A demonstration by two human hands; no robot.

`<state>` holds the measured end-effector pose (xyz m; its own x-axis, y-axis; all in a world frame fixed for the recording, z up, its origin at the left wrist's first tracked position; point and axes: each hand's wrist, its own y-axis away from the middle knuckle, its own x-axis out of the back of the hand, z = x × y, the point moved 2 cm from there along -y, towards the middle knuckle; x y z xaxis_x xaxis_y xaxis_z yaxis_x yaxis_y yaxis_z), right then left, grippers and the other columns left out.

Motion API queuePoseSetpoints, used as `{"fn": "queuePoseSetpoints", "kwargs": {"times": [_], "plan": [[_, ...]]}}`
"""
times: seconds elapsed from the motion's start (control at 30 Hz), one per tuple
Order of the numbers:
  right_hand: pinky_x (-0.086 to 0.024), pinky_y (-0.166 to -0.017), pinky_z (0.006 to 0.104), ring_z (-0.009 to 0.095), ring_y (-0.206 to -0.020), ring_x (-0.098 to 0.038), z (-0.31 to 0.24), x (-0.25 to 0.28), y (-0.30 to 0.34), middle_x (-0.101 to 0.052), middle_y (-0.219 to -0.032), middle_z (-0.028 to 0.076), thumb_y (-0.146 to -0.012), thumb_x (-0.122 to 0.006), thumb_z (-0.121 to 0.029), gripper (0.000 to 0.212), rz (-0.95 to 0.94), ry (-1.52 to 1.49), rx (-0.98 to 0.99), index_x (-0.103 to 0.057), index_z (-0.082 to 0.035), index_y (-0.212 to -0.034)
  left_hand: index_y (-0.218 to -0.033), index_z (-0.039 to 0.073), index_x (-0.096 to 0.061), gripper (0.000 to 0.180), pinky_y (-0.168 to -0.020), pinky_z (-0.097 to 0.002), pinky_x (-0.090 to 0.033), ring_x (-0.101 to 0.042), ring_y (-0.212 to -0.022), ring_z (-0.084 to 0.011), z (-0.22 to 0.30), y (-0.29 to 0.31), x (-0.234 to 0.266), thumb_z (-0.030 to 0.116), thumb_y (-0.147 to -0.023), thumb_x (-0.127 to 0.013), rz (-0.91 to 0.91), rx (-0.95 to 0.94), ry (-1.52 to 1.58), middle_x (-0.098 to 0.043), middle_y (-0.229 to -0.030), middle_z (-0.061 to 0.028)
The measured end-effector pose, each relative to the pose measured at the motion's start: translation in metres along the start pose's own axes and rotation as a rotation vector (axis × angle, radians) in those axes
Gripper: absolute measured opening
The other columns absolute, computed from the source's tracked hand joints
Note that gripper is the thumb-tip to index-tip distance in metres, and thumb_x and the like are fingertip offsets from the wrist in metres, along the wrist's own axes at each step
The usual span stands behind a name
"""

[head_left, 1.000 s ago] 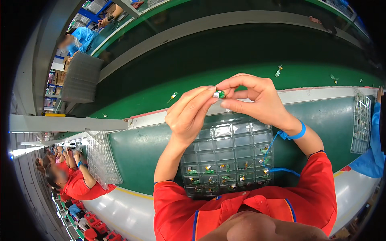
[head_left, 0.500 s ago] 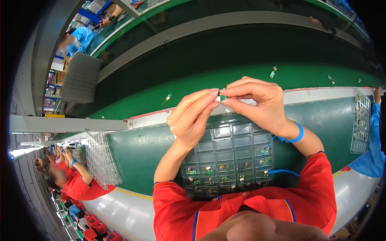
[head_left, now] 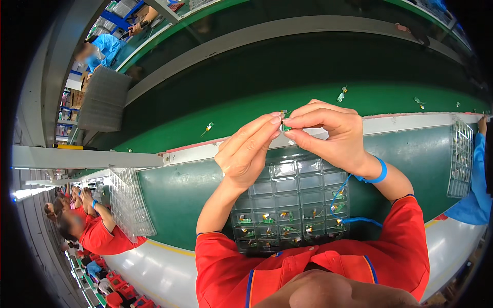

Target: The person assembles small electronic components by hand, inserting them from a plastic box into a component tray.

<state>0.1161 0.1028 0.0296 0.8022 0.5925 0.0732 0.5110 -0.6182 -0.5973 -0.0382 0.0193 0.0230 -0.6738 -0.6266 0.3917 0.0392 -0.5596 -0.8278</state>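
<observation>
Both my hands meet above the far edge of a clear plastic compartment tray [head_left: 285, 186]. Between their fingertips is a small green circuit board [head_left: 286, 127], mostly covered by the fingers. My left hand [head_left: 242, 154] pinches at its left side, fingers pressed together. Thumb and forefinger of my right hand [head_left: 336, 128] close on its right side. Small green boards [head_left: 268, 219] with gold-coloured parts and thin wires lie in the tray's nearer compartments. A blue strap [head_left: 379, 172] circles my right wrist, and its cord [head_left: 359, 218] runs across the tray's right side.
Beyond a pale rail [head_left: 395, 122] runs a green conveyor belt [head_left: 246, 92] carrying loose boards [head_left: 342, 94]. More clear trays stand at left [head_left: 131, 203] and right [head_left: 460, 159] of the green bench [head_left: 177, 205]. A person in red [head_left: 108, 233] works at left; a blue sleeve [head_left: 475, 190] shows at right.
The loose boards on the belt have shifted left. My fingertips have moved slightly around the small board, which stays between both hands. The tray has not moved.
</observation>
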Motion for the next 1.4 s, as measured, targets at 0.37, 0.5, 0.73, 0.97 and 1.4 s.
{"fn": "queuePoseSetpoints", "kwargs": {"times": [0.37, 0.5, 0.73, 0.97, 1.4], "plan": [[-0.056, -0.073, 0.0245, 0.013, -0.082, -0.063, 0.005, -0.002, -0.001, -0.068, -0.096, 0.010, -0.078, -0.072, 0.006, 0.022, -0.023, -0.235, -0.247, -0.069, 0.003, -0.099, -0.099, -0.002, -0.070, 0.036, -0.069, -0.0300, -0.060, -0.070, -0.082, -0.0239, -0.008, 0.002, 0.000, -0.014, -0.066, -0.067, -0.042, -0.184, -0.167, -0.069, -0.094, -0.0138], [-0.056, -0.076, 0.0236, 0.009, -0.084, -0.062, 0.009, 0.004, -0.006, -0.066, -0.092, 0.006, -0.082, -0.071, 0.002, 0.021, -0.145, -0.251, -0.531, -0.067, 0.004, -0.103, -0.102, -0.004, -0.068, 0.035, -0.070, -0.0314, -0.060, -0.070, -0.082, -0.0242, -0.006, 0.005, -0.004, -0.012, -0.068, -0.069, -0.104, -0.269, -0.225, -0.069, -0.093, -0.0136], [-0.055, -0.073, 0.0226, 0.009, -0.084, -0.061, 0.010, 0.004, -0.003, -0.066, -0.091, 0.006, -0.085, -0.069, -0.001, 0.019, -0.214, -0.183, -0.594, -0.067, 0.004, -0.103, -0.109, -0.003, -0.065, 0.038, -0.068, -0.0316, -0.059, -0.070, -0.080, -0.0227, -0.011, 0.012, -0.006, 0.000, -0.073, -0.077, -0.062, -0.219, -0.172, -0.070, -0.092, -0.0123], [-0.055, -0.076, 0.0248, 0.009, -0.083, -0.060, 0.011, 0.002, -0.002, -0.064, -0.094, 0.006, -0.085, -0.069, -0.001, 0.016, -0.179, -0.096, -0.397, -0.068, 0.002, -0.101, -0.096, -0.001, -0.070, 0.018, -0.062, -0.0252, -0.057, -0.069, -0.073, -0.0177, -0.011, 0.009, 0.005, -0.002, -0.078, -0.073, -0.167, 0.305, 0.131, -0.069, -0.085, -0.0113], [-0.048, -0.064, 0.0302, 0.021, -0.071, -0.061, 0.004, -0.006, 0.004, -0.069, -0.085, 0.012, -0.078, -0.070, 0.003, 0.013, -0.140, 0.280, -0.007, -0.069, 0.002, -0.092, -0.088, -0.002, -0.070, 0.007, -0.055, -0.0217, -0.053, -0.065, -0.062, -0.0130, -0.005, -0.002, 0.018, -0.004, -0.082, -0.068, -0.361, 0.423, 0.131, -0.067, -0.077, -0.0077]]}}
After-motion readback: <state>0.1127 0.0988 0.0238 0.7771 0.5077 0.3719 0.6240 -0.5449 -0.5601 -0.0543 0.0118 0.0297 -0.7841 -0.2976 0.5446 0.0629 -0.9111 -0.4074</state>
